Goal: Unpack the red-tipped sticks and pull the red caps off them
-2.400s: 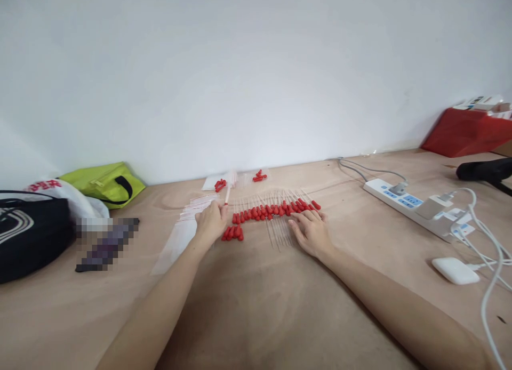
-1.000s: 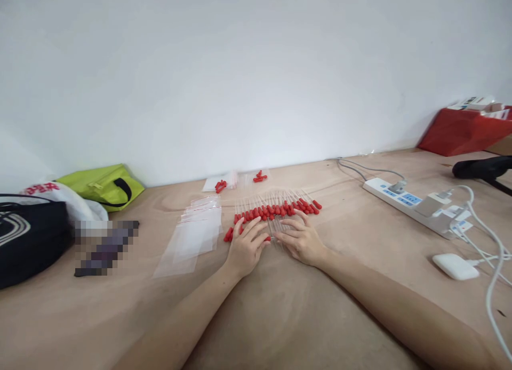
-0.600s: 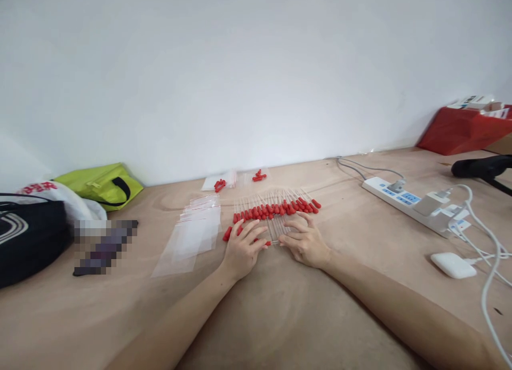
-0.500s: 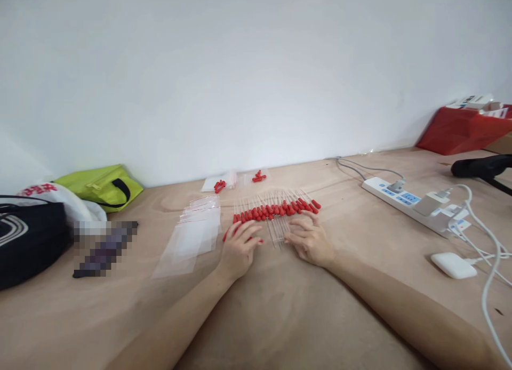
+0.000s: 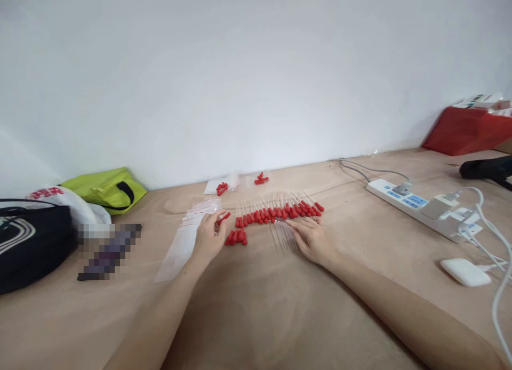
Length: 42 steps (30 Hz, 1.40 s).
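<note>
Mid-bench (image 5: 256, 316), red-tipped tubes (image 5: 278, 212) look done, loose bulbs (image 5: 236, 237) and bare tubes (image 5: 283, 240) remain; left hand (image 5: 212, 230) pinches a red bulb (image 5: 225, 218), right hand (image 5: 312, 238) a clear tube (image 5: 283, 223).

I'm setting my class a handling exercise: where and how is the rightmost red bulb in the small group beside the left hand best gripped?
Probably pinch the rightmost bulb by its near end, coming from the right and the person's side. It lies lengthwise away from the person; neighbouring bulbs crowd its left, and the long row of bulbs lies beyond its far end.
</note>
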### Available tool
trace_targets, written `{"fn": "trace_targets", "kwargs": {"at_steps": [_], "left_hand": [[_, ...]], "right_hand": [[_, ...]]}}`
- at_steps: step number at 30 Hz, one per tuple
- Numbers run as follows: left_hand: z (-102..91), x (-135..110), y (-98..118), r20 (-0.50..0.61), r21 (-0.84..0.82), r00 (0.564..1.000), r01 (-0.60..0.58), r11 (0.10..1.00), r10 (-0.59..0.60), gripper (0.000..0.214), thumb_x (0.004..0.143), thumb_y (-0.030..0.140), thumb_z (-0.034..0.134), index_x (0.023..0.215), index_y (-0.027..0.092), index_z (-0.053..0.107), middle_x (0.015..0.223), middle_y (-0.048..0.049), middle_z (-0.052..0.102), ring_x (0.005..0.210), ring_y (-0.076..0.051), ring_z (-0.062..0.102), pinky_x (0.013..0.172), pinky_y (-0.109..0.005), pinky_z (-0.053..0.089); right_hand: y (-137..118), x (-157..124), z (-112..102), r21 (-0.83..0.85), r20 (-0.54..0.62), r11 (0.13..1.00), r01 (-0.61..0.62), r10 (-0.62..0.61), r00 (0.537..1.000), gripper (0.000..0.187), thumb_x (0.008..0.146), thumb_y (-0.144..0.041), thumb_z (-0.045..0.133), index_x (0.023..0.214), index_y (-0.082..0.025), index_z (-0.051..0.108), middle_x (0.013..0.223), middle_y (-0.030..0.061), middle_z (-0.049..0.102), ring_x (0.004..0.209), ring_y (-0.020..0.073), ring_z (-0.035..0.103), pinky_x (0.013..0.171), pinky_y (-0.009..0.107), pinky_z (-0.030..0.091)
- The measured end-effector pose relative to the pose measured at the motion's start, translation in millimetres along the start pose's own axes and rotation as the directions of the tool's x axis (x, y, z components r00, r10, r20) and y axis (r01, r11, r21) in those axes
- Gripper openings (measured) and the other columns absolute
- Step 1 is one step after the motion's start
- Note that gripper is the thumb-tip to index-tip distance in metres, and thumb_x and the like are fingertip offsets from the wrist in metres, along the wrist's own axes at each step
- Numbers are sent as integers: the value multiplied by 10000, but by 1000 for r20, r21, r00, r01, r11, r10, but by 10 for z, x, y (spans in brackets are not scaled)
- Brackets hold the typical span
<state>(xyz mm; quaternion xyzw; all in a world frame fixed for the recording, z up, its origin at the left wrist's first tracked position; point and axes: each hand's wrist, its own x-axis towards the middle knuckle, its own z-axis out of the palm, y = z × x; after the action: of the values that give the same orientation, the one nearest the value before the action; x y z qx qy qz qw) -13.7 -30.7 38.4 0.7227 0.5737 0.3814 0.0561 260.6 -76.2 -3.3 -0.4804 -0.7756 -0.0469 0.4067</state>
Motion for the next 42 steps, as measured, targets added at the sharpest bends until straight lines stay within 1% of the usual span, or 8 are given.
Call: {"fn": "trace_targets", "kwargs": {"at_steps": [4, 11, 15, 21, 29, 32, 35, 42], "left_hand": [[-32, 66, -152, 103, 5, 974, 201, 980, -200, 264, 686, 345, 520, 897, 186, 532, 635, 33, 506, 508, -105, 481, 519, -230, 406], [-21, -12, 19, 196, -6, 966, 172, 985, -167, 275, 652, 420, 559, 793, 193, 497, 652, 28, 552, 551, -109, 505, 547, -227, 412], [-20, -32, 75, 240, 36, 958, 155, 987, -159, 258, 660, 419, 554, 761, 191, 489, 673, 17, 560, 585, -117, 509, 565, -229, 407], [-14, -14, -20, 250, 137, 923, 265, 955, -292, 270, 679, 446, 533, 754, 191, 489, 654, 14, 568, 585, -129, 524, 570, -236, 391], [-102, 10, 64, 305, 242, 885, 287, 927, -353, 321, 744, 500, 434, 683, 193, 506, 671, -6, 604, 652, -160, 566, 588, -250, 386], [-111, 13, 69, 294, 262, 897, 256, 930, -330, 303, 746, 484, 439, 698, 195, 515, 702, -12, 614, 660, -163, 567, 594, -255, 387], [-81, 41, 78, 274, 281, 934, 151, 948, -230, 283, 729, 468, 476, 715, 193, 539, 776, -31, 619, 749, -184, 565, 645, -269, 394], [115, 275, 346, 353, 336, 935, -86, 938, -41, 271, 654, 464, 601, 755, 213, 586, 908, -34, 595, 923, -226, 518, 762, -311, 385]], "right_hand": [[-37, 79, 18, -3, -89, 1000, 6, -7, 996, 188, 816, -227, 481, 881, -206, 656, 726, 15, 673, 653, 119, 542, 740, 306, 306], [-191, 180, 112, -220, -92, 961, 166, -190, 978, 149, 775, -198, 512, 782, -213, 661, 605, 2, 624, 647, 128, 452, 738, 332, 241], [-201, 168, 172, -271, -38, 943, 190, -208, 977, 137, 757, -180, 514, 719, -207, 642, 581, 4, 595, 672, 139, 424, 722, 344, 216], [-263, 171, 164, -225, 83, 961, 162, -147, 986, 196, 801, -315, 494, 725, -203, 636, 613, 18, 584, 707, 151, 415, 733, 360, 199], [-295, 188, 108, -171, 275, 973, 156, -105, 956, 550, 684, -647, 485, 936, -179, 625, 792, 65, 579, 809, 198, 433, 784, 390, 199], [-297, 189, 97, -145, 292, 978, 149, -101, 951, 649, 645, -693, 477, 1012, -173, 603, 829, 69, 563, 826, 204, 435, 797, 394, 207], [-291, 194, 71, -124, 265, 985, 117, -81, 961, 647, 660, -688, 467, 1039, -180, 596, 849, 68, 561, 826, 199, 439, 794, 384, 216], [-38, 158, -92, -202, 145, 979, 5, 25, 989, 324, 807, -453, 457, 929, -221, 647, 787, 52, 570, 798, 179, 449, 778, 349, 236]]}}
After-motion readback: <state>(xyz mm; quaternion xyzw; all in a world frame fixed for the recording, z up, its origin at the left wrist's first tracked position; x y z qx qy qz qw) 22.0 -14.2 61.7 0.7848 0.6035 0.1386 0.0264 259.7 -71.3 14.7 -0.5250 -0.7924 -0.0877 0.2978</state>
